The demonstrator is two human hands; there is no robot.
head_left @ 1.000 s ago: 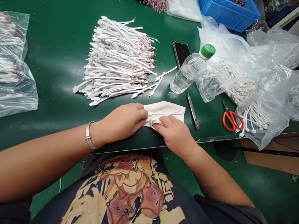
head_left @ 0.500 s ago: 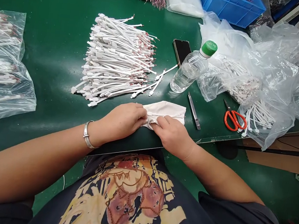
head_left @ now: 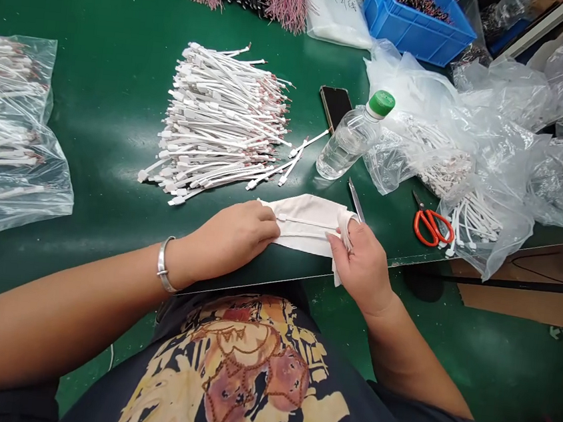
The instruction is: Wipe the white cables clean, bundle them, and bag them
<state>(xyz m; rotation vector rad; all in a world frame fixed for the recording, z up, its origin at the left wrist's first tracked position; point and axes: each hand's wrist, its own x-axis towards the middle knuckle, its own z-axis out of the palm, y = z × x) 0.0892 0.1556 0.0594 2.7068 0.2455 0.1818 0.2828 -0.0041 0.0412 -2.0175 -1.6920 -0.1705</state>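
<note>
A white cloth (head_left: 309, 207) lies flat near the table's front edge, with a thin white cable (head_left: 310, 223) stretched along it. At the cloth's left end my left hand (head_left: 238, 237) is closed, its fingers curled onto the cloth and the cable's end. My right hand (head_left: 364, 263) pinches a folded part of white cloth at the right end, and a corner hangs over the edge. Tweezers (head_left: 356, 200) lie just behind my right hand, partly covered by it. Behind the cloth is a large pile of short white cables (head_left: 225, 124) with connectors and reddish bare ends.
A water bottle (head_left: 348, 141) with a green cap stands beside a phone (head_left: 335, 106). Orange-handled scissors (head_left: 431, 227) lie at right, near plastic bags (head_left: 499, 147) of cables. Another cable bag (head_left: 56, 177) lies at left. A blue bin (head_left: 413, 33) stands at the back.
My right hand has moved right from the middle of the cloth to its right end, gripping a fold there. The cloth is now spread flatter. My left hand stays at the left end.
</note>
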